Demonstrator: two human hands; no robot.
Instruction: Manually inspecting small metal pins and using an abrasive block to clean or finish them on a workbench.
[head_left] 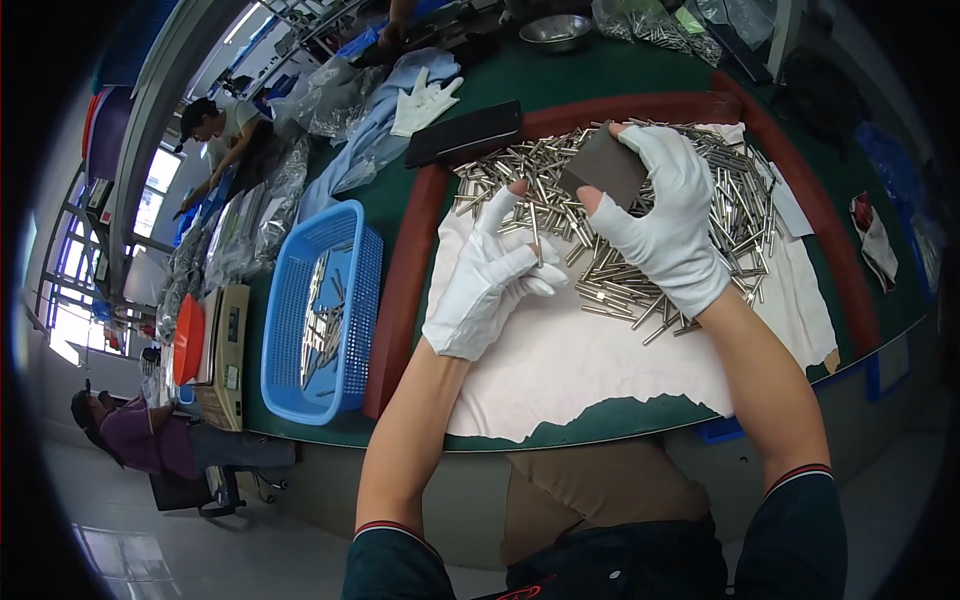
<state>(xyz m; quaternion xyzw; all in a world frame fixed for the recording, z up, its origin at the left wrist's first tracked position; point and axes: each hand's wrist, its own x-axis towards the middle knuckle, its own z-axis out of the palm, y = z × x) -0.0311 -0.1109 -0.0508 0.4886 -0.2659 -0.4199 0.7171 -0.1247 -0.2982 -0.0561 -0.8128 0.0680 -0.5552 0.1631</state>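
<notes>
Both hands wear white gloves with bare thumb and index tips. My left hand [488, 275] is closed on a slim metal pin [535, 222], which stands nearly upright from its fingers. In my right hand [662, 205] is a flat dark grey-brown square pad [605, 172], gripped by its edges between thumb and fingers. Whether it is a sanding pad I cannot tell. Beneath and beyond both hands spreads a heap of shiny metal pins [735, 215], lying on a pale cloth [530, 375].
Red-brown raised strips [400, 300] border the cloth on the green table. To the left stands a blue plastic basket [370, 290] with some pins. A black case [465, 135], a white glove [424, 102] and a metal bowl [555, 32] lie farther back. Two people are at the left.
</notes>
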